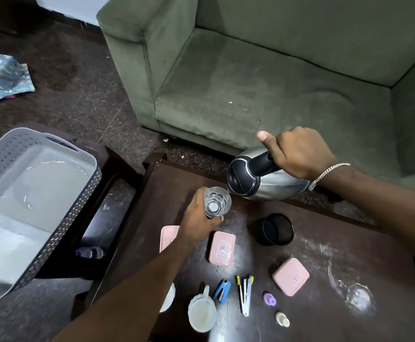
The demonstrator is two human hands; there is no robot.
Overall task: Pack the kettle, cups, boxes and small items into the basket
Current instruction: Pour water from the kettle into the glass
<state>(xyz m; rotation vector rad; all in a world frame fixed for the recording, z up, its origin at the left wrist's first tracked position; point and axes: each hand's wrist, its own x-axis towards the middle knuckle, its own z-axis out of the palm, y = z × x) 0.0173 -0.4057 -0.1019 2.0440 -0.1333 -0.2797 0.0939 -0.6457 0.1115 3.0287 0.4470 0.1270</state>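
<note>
Currently the right hand (297, 154) has its fingers wrapped around the handle of the steel kettle (263, 181), tilted above the dark surface (324, 243), spout at the glass (216, 201). Left hand (199, 218) fingers curl round that glass. Grey basket (41, 203) sits well apart, left.

Big green armchair (263, 77) takes up most of the top, kinda dusty on the seat cushion with a few crumbs. It sits on a dark speckled floor (78, 95). Off at the left edge there's a crumpled blue patterned cloth (2, 77) lying on that floor. The dark wooden bench (337, 255) has whitish scuffs and smears on top.
</note>
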